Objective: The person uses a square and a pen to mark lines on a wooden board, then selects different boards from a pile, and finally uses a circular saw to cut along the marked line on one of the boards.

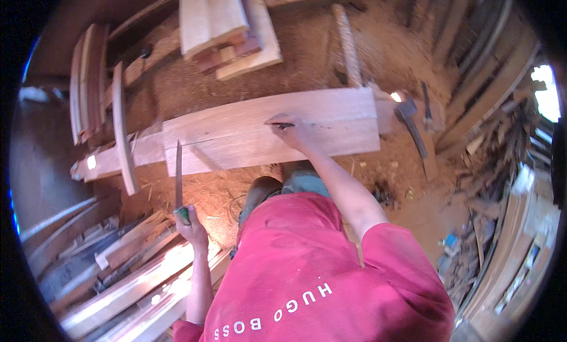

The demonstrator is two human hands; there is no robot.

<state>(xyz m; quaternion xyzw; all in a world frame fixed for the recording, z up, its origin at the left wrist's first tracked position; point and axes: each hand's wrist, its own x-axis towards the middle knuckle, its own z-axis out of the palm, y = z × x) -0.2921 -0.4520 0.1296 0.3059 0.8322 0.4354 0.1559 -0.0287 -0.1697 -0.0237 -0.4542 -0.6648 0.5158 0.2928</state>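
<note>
A wide pale wooden board (pixel 236 138) lies across a narrow beam in front of me, with a dark line or seam running along it. My left hand (pixel 190 225) is closed around the green handle of a long, narrow-bladed tool (pixel 179 180), off the near left side of the board. Its blade points away from me and its tip is over the board's left end; whether it touches cannot be told. My right hand (pixel 289 135) is over the middle of the board, fingers closed by a small dark object (pixel 282 125) too small to name.
A hammer-like or axe-like tool (pixel 411 126) lies right of the board. Stacked planks (pixel 215 23) stand at the far side, and an upright strip (pixel 123 129) crosses the beam at left. Timber (pixel 142 283) is piled at lower left, wood scraps (pixel 508 165) at right. Sawdust covers the ground.
</note>
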